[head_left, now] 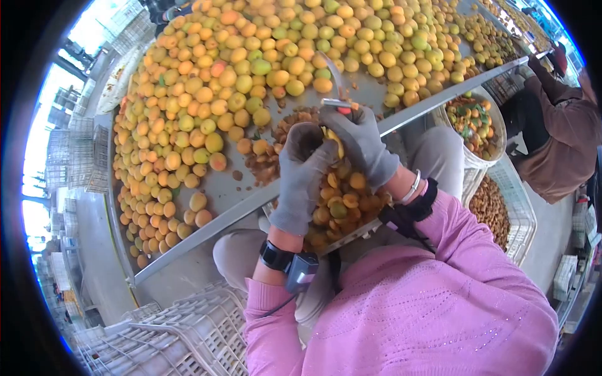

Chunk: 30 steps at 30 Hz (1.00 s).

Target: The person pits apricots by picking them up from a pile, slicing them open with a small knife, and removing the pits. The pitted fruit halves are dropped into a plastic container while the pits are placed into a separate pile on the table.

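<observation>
Both hands wear grey gloves and meet above a basket of cut yellow-orange fruit. My left hand has its fingers curled at a piece of yellow fruit that shows between the hands. My right hand is wrapped round a knife, whose curved blade points up and away over the table. The fingers of my right hand also touch the fruit piece. Brown pits lie in a heap on the metal table just beyond my hands.
Many whole orange and green fruits cover the table. At the right stand a white bucket of fruit and a crate of brown pits, beside another person. White crates stand at the lower left.
</observation>
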Tool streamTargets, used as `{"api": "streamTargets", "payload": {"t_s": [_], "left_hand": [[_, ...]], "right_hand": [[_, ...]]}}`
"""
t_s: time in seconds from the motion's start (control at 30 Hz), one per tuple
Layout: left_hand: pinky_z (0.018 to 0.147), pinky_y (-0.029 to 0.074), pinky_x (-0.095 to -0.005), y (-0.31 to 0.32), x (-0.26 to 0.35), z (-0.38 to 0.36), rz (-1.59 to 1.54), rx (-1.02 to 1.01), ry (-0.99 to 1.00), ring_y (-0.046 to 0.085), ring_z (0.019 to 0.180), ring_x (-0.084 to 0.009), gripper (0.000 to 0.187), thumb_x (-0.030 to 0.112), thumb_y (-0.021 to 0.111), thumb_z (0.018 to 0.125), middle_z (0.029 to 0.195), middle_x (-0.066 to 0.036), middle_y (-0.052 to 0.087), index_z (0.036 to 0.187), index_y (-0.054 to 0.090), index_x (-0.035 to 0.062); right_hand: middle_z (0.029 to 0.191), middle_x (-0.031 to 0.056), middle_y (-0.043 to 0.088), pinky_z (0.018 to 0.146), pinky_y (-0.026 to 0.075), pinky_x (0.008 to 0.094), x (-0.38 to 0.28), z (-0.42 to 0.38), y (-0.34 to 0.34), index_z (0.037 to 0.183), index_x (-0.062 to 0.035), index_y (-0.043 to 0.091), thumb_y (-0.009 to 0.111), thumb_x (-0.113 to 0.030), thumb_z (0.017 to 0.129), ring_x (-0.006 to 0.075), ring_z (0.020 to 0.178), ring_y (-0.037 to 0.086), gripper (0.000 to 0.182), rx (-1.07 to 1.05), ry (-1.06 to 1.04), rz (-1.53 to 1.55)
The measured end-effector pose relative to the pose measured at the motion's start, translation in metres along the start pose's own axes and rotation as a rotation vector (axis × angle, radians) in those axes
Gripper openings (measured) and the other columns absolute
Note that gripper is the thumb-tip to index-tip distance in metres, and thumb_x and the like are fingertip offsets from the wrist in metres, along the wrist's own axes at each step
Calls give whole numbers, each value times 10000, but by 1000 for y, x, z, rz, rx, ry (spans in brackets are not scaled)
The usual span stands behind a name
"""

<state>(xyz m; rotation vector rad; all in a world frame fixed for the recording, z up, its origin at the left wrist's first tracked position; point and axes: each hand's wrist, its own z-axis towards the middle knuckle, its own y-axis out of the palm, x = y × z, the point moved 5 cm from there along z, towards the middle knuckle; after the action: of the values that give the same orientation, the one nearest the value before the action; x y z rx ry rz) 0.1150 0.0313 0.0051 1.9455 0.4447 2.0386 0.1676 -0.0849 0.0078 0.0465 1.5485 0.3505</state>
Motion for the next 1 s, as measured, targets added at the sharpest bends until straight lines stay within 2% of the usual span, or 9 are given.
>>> {"api": "streamTargets", "payload": {"t_s": [0.13, 0.27, 0.37, 0.5, 0.73, 0.83, 0.9, 0.93, 1.0], "left_hand": [[778, 510, -224, 6, 14, -2, -34, 46, -6, 588, 884, -85, 258, 33, 662, 895, 1063, -27, 592, 1135, 568, 42], [726, 521, -224, -17, -9, 2, -57, 130, -60, 601, 890, -87, 193, 53, 645, 907, 985, -37, 613, 1084, 569, 30], [718, 543, -254, -21, 8, 4, -149, 206, -133, 623, 851, -122, 168, 61, 647, 895, 927, -46, 611, 1035, 561, 25], [712, 573, -299, -30, 8, 11, -338, 145, -121, 641, 839, -158, 190, 141, 609, 925, 945, -56, 604, 1059, 547, 21], [654, 572, -294, -26, 1, 14, -573, 207, -273, 636, 810, -138, 260, 280, 490, 1003, 977, -38, 598, 1069, 572, 42], [611, 558, -284, -31, 13, 20, -182, 191, -51, 634, 777, -126, 276, 308, 485, 1012, 932, -42, 608, 1030, 592, 55], [675, 528, -305, -50, -8, 23, -319, 496, -398, 626, 825, -146, 236, 285, 507, 993, 961, -42, 638, 1118, 582, 100], [675, 528, -305, -63, -20, 25, -321, 499, -395, 626, 825, -146, 236, 285, 507, 993, 961, -42, 638, 1118, 582, 100], [536, 519, -292, -68, -17, 34, -507, 127, -126, 628, 695, -125, 290, 308, 500, 1006, 830, -24, 629, 1043, 612, 44]], "right_hand": [[811, -15, 637, 623, 463, 230, -3, 4, 12, 946, 12, 671, 699, -148, 873, 45, 736, 555, 179, 77, -43, 176], [792, -40, 635, 615, 439, 196, -22, 8, 20, 930, -19, 684, 689, -93, 884, 14, 715, 526, 87, 172, -298, -287], [648, -3, 598, 485, 400, 195, -17, 23, 25, 886, -4, 669, 698, -192, 885, 35, 556, 528, 190, 138, -183, 109], [525, -7, 515, 341, 317, 239, -50, 33, 43, 819, -12, 614, 681, -217, 899, 76, 380, 442, 230, 109, -27, 186], [548, -17, 521, 374, 316, 213, -60, 36, 80, 824, -15, 615, 666, -172, 912, 56, 409, 438, 186, -14, -144, 241], [592, -32, 534, 397, 321, 202, -39, 31, 87, 825, -19, 619, 674, -166, 905, 39, 443, 442, 176, -59, -50, 310], [610, -35, 541, 407, 323, 198, -23, 29, 91, 826, -20, 621, 678, -164, 902, 30, 462, 446, 172, -85, 29, 341], [622, -37, 547, 412, 321, 195, -21, 30, 95, 829, -19, 628, 681, -162, 898, 23, 475, 445, 168, -77, -34, 346], [634, -39, 553, 418, 319, 193, -28, 32, 101, 832, -18, 635, 684, -161, 895, 15, 489, 444, 163, -82, -100, 357]]}}
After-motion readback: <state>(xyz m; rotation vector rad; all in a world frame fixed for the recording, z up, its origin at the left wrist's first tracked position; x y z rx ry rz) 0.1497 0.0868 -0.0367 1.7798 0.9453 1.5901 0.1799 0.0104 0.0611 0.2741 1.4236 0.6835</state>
